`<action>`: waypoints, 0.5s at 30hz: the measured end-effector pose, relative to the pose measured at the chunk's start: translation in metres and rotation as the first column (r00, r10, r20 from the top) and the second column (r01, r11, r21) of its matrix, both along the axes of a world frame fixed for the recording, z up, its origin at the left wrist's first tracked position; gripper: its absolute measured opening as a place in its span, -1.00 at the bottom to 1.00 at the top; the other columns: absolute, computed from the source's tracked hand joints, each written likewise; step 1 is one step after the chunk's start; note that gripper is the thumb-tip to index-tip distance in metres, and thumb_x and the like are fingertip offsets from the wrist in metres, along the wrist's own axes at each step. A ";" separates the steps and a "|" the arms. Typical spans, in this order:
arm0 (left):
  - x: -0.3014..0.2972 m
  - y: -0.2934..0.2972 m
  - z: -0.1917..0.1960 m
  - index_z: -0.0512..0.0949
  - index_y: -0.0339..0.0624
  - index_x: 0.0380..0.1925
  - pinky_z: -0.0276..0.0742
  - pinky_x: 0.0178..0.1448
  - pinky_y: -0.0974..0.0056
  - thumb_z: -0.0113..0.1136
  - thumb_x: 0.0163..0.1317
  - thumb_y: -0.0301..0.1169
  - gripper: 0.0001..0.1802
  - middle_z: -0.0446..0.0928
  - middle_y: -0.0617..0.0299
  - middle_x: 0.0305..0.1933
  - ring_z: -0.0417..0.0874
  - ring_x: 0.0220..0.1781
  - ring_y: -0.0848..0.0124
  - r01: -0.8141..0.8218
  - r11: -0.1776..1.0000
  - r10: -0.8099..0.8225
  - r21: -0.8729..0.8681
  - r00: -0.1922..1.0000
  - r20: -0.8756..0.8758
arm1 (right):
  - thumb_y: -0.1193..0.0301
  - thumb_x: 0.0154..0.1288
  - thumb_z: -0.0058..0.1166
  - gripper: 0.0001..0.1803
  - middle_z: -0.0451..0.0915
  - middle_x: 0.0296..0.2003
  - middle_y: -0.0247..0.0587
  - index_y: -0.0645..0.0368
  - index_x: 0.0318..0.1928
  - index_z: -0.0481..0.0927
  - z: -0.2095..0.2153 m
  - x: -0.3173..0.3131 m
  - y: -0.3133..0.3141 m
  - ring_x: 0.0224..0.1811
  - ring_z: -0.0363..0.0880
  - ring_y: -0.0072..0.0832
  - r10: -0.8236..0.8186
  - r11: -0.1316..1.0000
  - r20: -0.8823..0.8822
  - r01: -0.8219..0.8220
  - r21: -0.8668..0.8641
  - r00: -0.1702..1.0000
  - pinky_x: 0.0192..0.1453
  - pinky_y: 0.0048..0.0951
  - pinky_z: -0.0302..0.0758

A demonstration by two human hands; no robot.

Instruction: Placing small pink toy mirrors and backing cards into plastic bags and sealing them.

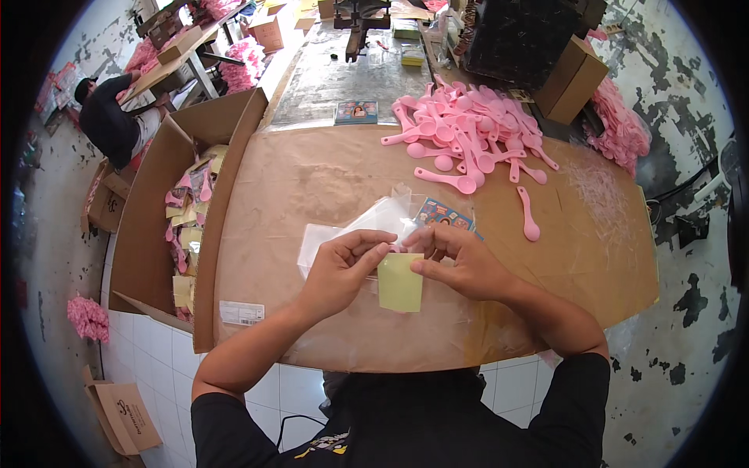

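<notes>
In front of my chest, a small yellow card (400,285) hangs upright between my two hands. My right hand (462,264) pinches its upper right edge, thumb on the front. The fingers of my left hand (343,264) are closed at its upper left corner. A bit of pink shows at the card's top and another at its bottom edge; most of whatever is behind stays hidden. Clear film seems to show between the fingertips. Beneath my hands lie clear plastic bags (320,238), and a blue printed card (447,213) rests just beyond my right hand.
A heap of pink measuring spoons (468,129) covers the far right of the cardboard-topped table (304,171). An open carton (204,257) of packed spoons stands at left. Farther off are a printed stack (356,112), a metal press (360,27) and a seated person (109,113).
</notes>
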State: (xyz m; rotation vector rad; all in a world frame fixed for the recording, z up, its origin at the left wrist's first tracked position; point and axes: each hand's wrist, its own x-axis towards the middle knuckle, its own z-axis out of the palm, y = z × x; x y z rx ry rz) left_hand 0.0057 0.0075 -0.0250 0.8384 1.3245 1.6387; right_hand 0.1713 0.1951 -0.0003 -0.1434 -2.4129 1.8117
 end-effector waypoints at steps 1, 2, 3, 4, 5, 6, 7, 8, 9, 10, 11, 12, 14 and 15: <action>-0.001 -0.001 0.000 0.60 -0.40 0.15 0.73 0.11 0.34 0.15 0.56 -0.43 -0.70 0.73 0.07 0.04 0.74 0.04 0.47 0.007 1.000 -0.008 -0.025 1.000 -0.009 | 0.41 0.48 0.26 -0.68 0.67 -0.10 -0.33 0.27 0.15 0.61 -0.010 -0.005 0.000 -0.09 0.63 -0.67 0.015 0.984 0.009 -0.013 -0.176 1.000 -0.03 -0.55 0.54; -0.001 -0.001 0.000 0.62 -0.40 0.13 0.73 0.10 0.34 0.16 0.55 -0.43 -0.71 0.73 0.08 0.03 0.74 0.03 0.47 0.015 0.999 -0.016 -0.049 1.000 -0.016 | 0.41 0.48 0.26 -0.68 0.67 -0.10 -0.33 0.27 0.15 0.61 -0.014 -0.007 0.002 -0.09 0.63 -0.67 0.019 0.984 0.009 -0.017 -0.180 1.000 -0.03 -0.55 0.54; 0.000 -0.001 0.001 0.62 -0.40 0.13 0.73 0.10 0.34 0.16 0.55 -0.43 -0.71 0.73 0.08 0.03 0.74 0.03 0.47 0.009 0.999 -0.010 -0.054 1.000 -0.014 | 0.43 0.49 0.24 -0.70 0.67 -0.09 -0.34 0.27 0.14 0.61 -0.016 -0.007 0.003 -0.07 0.62 -0.69 -0.004 0.962 0.006 0.005 -0.274 1.000 -0.04 -0.57 0.54; 0.001 -0.001 0.003 0.62 -0.40 0.13 0.74 0.10 0.33 0.16 0.56 -0.42 -0.70 0.73 0.08 0.03 0.74 0.02 0.47 0.002 0.998 -0.002 -0.061 1.000 -0.004 | 0.45 0.51 0.22 -0.73 0.67 -0.07 -0.35 0.27 0.13 0.62 -0.018 -0.008 0.004 -0.06 0.62 -0.71 -0.027 0.931 0.006 0.028 -0.364 1.000 -0.04 -0.58 0.54; 0.001 -0.001 0.005 0.62 -0.40 0.13 0.75 0.10 0.31 0.15 0.56 -0.41 -0.70 0.72 0.09 0.04 0.75 0.02 0.46 -0.004 0.998 0.005 -0.067 1.000 0.007 | 0.45 0.51 0.22 -0.73 0.67 -0.07 -0.35 0.27 0.13 0.62 -0.018 -0.009 0.003 -0.06 0.62 -0.71 -0.023 0.930 0.009 0.025 -0.368 1.000 -0.04 -0.58 0.54; 0.002 -0.001 0.006 0.62 -0.40 0.13 0.75 0.10 0.31 0.15 0.56 -0.41 -0.70 0.72 0.09 0.04 0.75 0.02 0.46 -0.006 0.998 0.007 -0.070 1.000 0.012 | 0.47 0.50 0.22 -0.75 0.68 -0.08 -0.35 0.28 0.11 0.64 -0.019 -0.009 0.002 -0.06 0.63 -0.71 -0.067 0.936 -0.017 0.057 -0.348 0.998 -0.04 -0.58 0.55; 0.003 -0.001 0.006 0.63 -0.41 0.13 0.74 0.09 0.32 0.17 0.55 -0.42 -0.70 0.73 0.09 0.03 0.74 0.02 0.46 -0.021 0.998 0.021 -0.067 1.000 -0.001 | 0.50 0.50 0.21 -0.77 0.69 -0.09 -0.34 0.28 0.09 0.65 -0.019 -0.008 0.000 -0.07 0.64 -0.71 -0.111 0.940 -0.043 0.091 -0.329 0.993 -0.03 -0.58 0.55; 0.005 -0.001 0.006 0.63 -0.42 0.12 0.73 0.08 0.33 0.18 0.55 -0.42 -0.70 0.74 0.09 0.02 0.74 0.01 0.46 -0.036 0.997 0.035 -0.064 0.999 -0.013 | 0.50 0.50 0.21 -0.77 0.69 -0.09 -0.34 0.28 0.09 0.65 -0.019 -0.009 0.000 -0.07 0.64 -0.71 -0.110 0.939 -0.039 0.091 -0.330 0.993 -0.03 -0.58 0.55; 0.005 -0.001 0.004 0.63 -0.42 0.12 0.73 0.08 0.33 0.18 0.55 -0.42 -0.70 0.74 0.09 0.02 0.74 0.01 0.46 -0.034 0.997 0.033 -0.064 0.999 -0.010 | 0.50 0.50 0.22 -0.79 0.70 -0.10 -0.35 0.28 0.07 0.66 -0.018 -0.009 0.001 -0.08 0.64 -0.71 -0.125 0.927 -0.034 0.105 -0.359 0.992 -0.04 -0.59 0.55; 0.004 -0.002 0.002 0.64 -0.42 0.12 0.73 0.08 0.34 0.18 0.55 -0.43 -0.70 0.74 0.09 0.02 0.74 0.01 0.47 -0.045 0.998 0.043 -0.047 0.999 -0.032 | 0.51 0.49 0.22 -0.80 0.71 -0.12 -0.35 0.28 0.05 0.68 -0.017 -0.009 0.002 -0.10 0.64 -0.71 -0.141 0.914 -0.028 0.119 -0.387 0.990 -0.04 -0.60 0.55; 0.004 -0.002 0.000 0.65 -0.42 0.11 0.73 0.07 0.35 0.18 0.54 -0.43 -0.71 0.74 0.09 0.01 0.73 0.01 0.47 -0.055 0.998 0.054 -0.028 0.997 -0.053 | 0.51 0.49 0.22 -0.80 0.71 -0.12 -0.35 0.28 0.05 0.68 -0.018 -0.008 0.003 -0.10 0.64 -0.71 -0.143 0.914 -0.026 0.122 -0.387 0.989 -0.04 -0.60 0.55; 0.004 -0.002 0.001 0.65 -0.42 0.11 0.73 0.07 0.35 0.18 0.54 -0.43 -0.71 0.74 0.09 0.01 0.73 0.01 0.47 -0.055 0.998 0.053 -0.028 0.997 -0.052 | 0.51 0.49 0.23 -0.81 0.72 -0.13 -0.36 0.28 0.04 0.68 -0.020 -0.008 0.005 -0.11 0.65 -0.71 -0.139 0.922 -0.022 0.121 -0.369 0.990 -0.05 -0.61 0.55; 0.005 -0.002 0.002 0.66 -0.41 0.12 0.72 0.05 0.37 0.18 0.54 -0.44 -0.71 0.74 0.09 -0.01 0.73 0.00 0.49 -0.057 0.998 0.054 -0.030 0.995 -0.081 | 0.51 0.49 0.23 -0.82 0.72 -0.14 -0.37 0.27 0.03 0.69 -0.020 -0.007 0.006 -0.13 0.65 -0.71 -0.136 0.929 -0.018 0.121 -0.350 0.991 -0.06 -0.61 0.55; 0.005 -0.001 0.002 0.66 -0.41 0.12 0.72 0.05 0.37 0.18 0.54 -0.44 -0.71 0.74 0.09 -0.01 0.73 0.00 0.49 -0.056 0.998 0.054 -0.029 0.995 -0.079 | 0.51 0.49 0.23 -0.82 0.72 -0.14 -0.38 0.26 0.03 0.70 -0.018 -0.007 0.005 -0.13 0.65 -0.71 -0.145 0.928 -0.021 0.129 -0.350 0.989 -0.07 -0.61 0.56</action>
